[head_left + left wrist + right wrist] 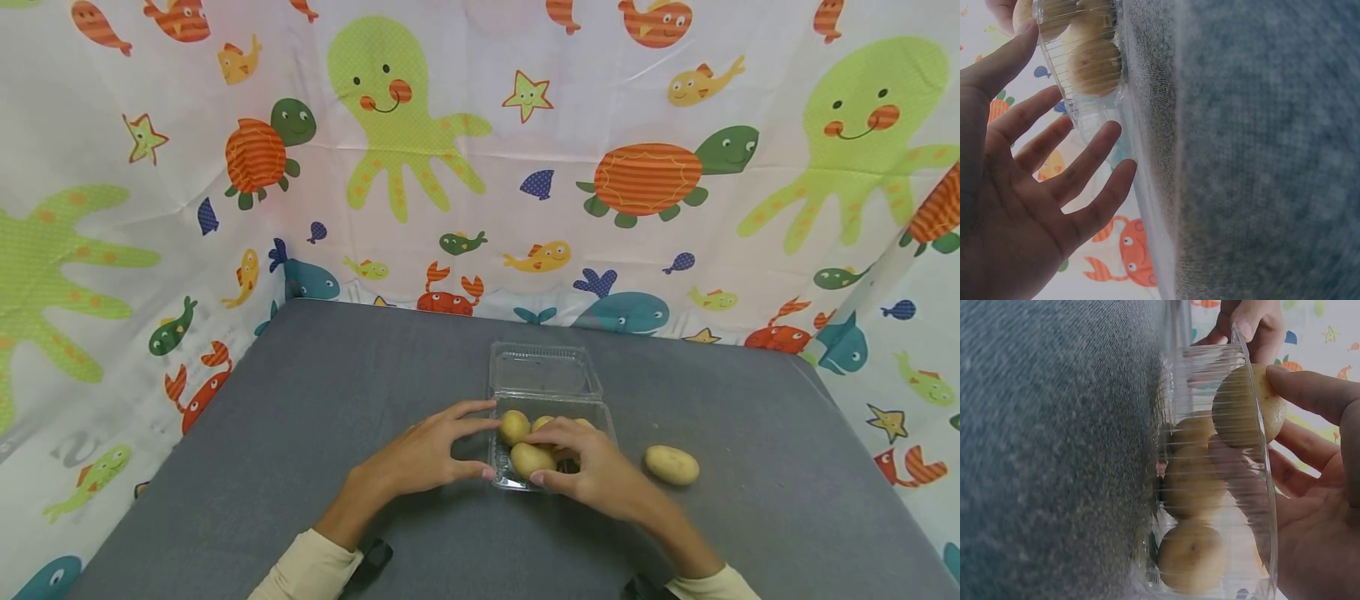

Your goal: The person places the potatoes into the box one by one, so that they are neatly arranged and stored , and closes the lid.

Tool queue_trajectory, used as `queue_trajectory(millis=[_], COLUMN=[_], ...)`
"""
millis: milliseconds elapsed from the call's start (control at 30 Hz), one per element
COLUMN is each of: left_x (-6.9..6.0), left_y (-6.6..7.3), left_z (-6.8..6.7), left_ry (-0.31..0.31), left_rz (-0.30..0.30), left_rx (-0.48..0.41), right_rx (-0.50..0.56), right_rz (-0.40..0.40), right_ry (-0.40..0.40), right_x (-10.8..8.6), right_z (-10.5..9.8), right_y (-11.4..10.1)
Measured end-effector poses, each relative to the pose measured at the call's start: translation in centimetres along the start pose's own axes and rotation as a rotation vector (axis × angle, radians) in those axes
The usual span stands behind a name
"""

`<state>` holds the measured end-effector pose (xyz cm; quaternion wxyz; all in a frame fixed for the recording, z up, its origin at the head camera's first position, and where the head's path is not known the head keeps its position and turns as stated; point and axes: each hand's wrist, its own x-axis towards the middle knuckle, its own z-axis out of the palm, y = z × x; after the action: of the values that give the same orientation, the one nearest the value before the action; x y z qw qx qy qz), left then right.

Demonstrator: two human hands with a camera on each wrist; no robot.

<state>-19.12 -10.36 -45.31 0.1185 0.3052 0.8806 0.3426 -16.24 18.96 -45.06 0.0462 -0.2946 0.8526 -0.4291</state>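
Right hand (596, 471) nearer: fingers pinched the potato (531, 461), left of the palm at the clear container's near side (513, 482), long axis roughly parallel to the surface's far edge (420, 312). Left hand (431, 450) spread, grasping nothing. Right wrist view showed the potato above other potatoes (1192, 557), unclear from head view.

My left forearm (345, 508) and right forearm (675, 529) extend forward, angled inward. My left hand (427, 454) has its fingers spread and nearly straight, thumb apart. My right hand (596, 471) faces it, thumb and fingers curved in a pinch.
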Motion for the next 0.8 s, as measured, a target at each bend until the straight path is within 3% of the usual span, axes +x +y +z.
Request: queue_trajectory(millis=[267, 800], left_x=[-0.07, -0.04], left_y=[0.13, 0.14], left_z=[-0.07, -0.08], left_ry=[0.0, 0.001], left_rz=[0.001, 0.01], left_rx=[0.004, 0.004], right_rx=[0.038, -0.021], right_rz=[-0.037, -0.028], right_ry=[-0.023, -0.024], right_x=[0.28, 0.68], right_z=[0.32, 1.0], right_y=[-0.09, -0.24])
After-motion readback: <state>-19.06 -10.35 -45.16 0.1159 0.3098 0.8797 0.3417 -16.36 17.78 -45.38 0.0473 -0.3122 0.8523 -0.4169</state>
